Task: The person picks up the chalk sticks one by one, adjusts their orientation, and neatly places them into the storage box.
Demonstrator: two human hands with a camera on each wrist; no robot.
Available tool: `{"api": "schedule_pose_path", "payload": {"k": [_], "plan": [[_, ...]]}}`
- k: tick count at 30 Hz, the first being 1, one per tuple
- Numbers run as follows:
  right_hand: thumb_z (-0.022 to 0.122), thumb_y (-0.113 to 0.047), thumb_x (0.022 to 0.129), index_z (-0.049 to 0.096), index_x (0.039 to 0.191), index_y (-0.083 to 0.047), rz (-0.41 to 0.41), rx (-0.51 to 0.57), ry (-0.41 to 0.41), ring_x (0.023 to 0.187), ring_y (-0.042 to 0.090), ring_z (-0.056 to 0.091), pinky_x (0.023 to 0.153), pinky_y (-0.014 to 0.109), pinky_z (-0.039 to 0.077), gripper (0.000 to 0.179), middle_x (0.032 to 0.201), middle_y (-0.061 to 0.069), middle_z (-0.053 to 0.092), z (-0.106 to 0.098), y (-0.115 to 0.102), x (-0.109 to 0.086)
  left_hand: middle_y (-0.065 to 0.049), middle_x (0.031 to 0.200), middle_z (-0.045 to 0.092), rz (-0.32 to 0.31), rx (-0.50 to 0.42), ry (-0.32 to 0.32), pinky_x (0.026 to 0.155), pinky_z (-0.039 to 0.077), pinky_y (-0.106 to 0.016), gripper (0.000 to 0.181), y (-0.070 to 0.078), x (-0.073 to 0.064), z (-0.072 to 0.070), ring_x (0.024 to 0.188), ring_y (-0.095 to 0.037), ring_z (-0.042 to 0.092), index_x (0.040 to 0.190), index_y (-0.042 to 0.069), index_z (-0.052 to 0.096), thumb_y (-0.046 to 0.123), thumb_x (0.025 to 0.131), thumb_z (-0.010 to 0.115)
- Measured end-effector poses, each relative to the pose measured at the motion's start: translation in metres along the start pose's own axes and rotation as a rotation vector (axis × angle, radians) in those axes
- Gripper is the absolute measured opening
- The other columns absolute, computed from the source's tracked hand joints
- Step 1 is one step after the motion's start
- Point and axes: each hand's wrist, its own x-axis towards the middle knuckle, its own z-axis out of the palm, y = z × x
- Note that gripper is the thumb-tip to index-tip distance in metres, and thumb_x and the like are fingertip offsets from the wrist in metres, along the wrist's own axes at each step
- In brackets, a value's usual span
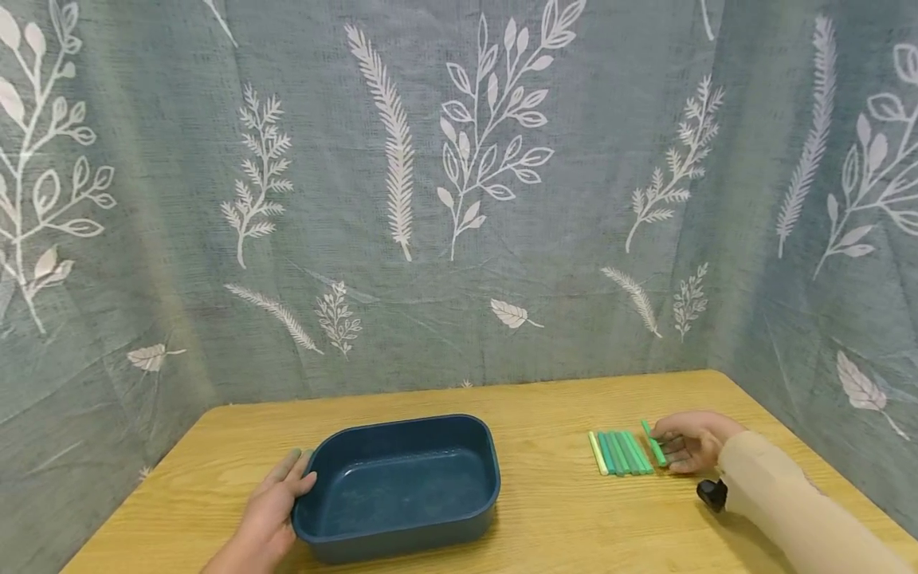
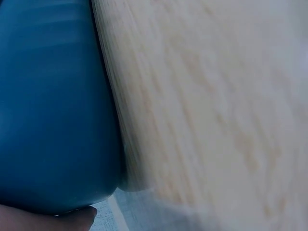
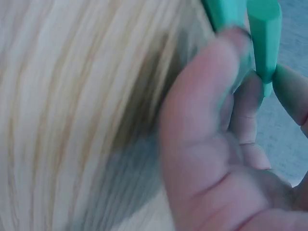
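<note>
My right hand (image 1: 688, 442) is at the right of the table and pinches a green stick (image 1: 654, 444) at its fingertips. In the right wrist view this green stick (image 3: 264, 33) shows faceted sides, with fingers beside its narrow far end. Just left of it lies a row of several sticks (image 1: 622, 454), mostly green shades with a pale yellow one at the left end. My left hand (image 1: 268, 506) rests against the left side of a dark blue rectangular bin (image 1: 402, 540), thumb at the rim and fingers extended along the outside. No contents show inside the bin.
A wooden table (image 1: 545, 510) carries everything. Grey-green curtains (image 1: 402, 335) with white leaf prints stand behind it and at both sides. A small black object (image 1: 712, 494) sits by my right wrist, under the cream sleeve (image 1: 782, 486).
</note>
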Motion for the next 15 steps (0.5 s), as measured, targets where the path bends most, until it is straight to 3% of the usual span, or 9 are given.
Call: {"api": "schedule_pose_path", "payload": {"k": [5, 10, 13, 15], "plan": [[0.051, -0.013, 0.099, 0.064, 0.096, -0.005, -0.102, 0.168, -0.132, 0.085, 0.017, 0.065, 0.081, 0.032, 0.057, 0.016, 0.096, 0.008, 0.064, -0.009, 0.006, -0.006, -0.016, 0.155, -0.022, 0.022, 0.000, 0.007, 0.118, 0.012, -0.046, 0.066, -0.002, -0.003, 0.004, 0.142, -0.036, -0.017, 0.146, 0.004, -0.026, 0.000, 0.106, 0.026], [0.048, -0.012, 0.103, 0.066, 0.099, -0.009, -0.163, 0.369, -0.386, 0.094, 0.017, 0.068, 0.090, 0.031, 0.054, 0.018, 0.100, 0.006, 0.068, -0.012, 0.005, -0.014, -0.019, 0.156, -0.019, 0.037, 0.006, 0.028, 0.118, 0.013, -0.047, 0.066, -0.001, -0.005, 0.006, 0.142, -0.038, -0.016, 0.147, 0.002, -0.023, -0.001, 0.105, 0.028], [0.045, -0.012, 0.105, 0.068, 0.099, -0.011, -0.165, 0.400, -0.476, 0.098, 0.016, 0.067, 0.094, 0.030, 0.052, 0.024, 0.102, 0.006, 0.067, -0.008, -0.001, -0.017, -0.019, 0.156, -0.018, 0.034, 0.013, 0.048, 0.118, 0.013, -0.047, 0.066, 0.001, -0.007, 0.005, 0.142, -0.039, -0.015, 0.148, 0.002, -0.022, 0.000, 0.105, 0.029], [0.045, -0.013, 0.105, 0.070, 0.100, -0.012, -0.180, 0.371, -0.479, 0.097, 0.014, 0.067, 0.094, 0.029, 0.052, 0.025, 0.102, 0.004, 0.068, -0.004, -0.007, -0.017, -0.019, 0.156, -0.016, 0.036, 0.022, 0.065, 0.118, 0.014, -0.048, 0.066, 0.002, -0.009, 0.004, 0.142, -0.040, -0.014, 0.149, 0.002, -0.020, 0.000, 0.105, 0.030]]}}
